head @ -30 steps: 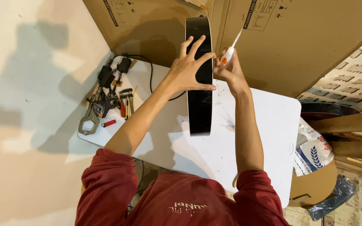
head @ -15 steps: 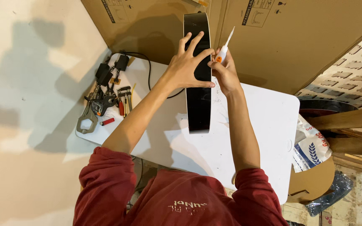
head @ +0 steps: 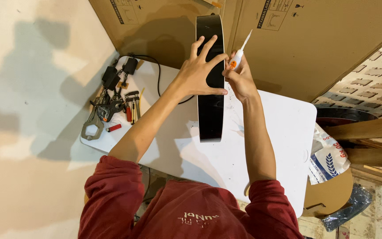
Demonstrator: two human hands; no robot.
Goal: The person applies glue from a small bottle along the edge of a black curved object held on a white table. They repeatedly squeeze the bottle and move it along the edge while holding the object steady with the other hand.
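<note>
White table (head: pixel 284 132) with a tool pile at its left end: pliers and clamps (head: pixel 107 108), red lighter (head: pixel 114 128), black power adapter (head: pixel 130 65) with cable. Cardboard boxes (head: pixel 315 40) behind. Printed white sack (head: pixel 330 155) (right side), next to wood planks (head: pixel 368 128).

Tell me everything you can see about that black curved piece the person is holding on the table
The black curved piece is a glossy, dark band, seen edge-on, standing upright on the white table and rising toward the cardboard boxes behind. Its surface looks smooth and lacquered, with faint reflections. The left hand lies spread across its face, fingers over its right edge. The right hand holds a small white tube with an orange label beside that edge.
</note>
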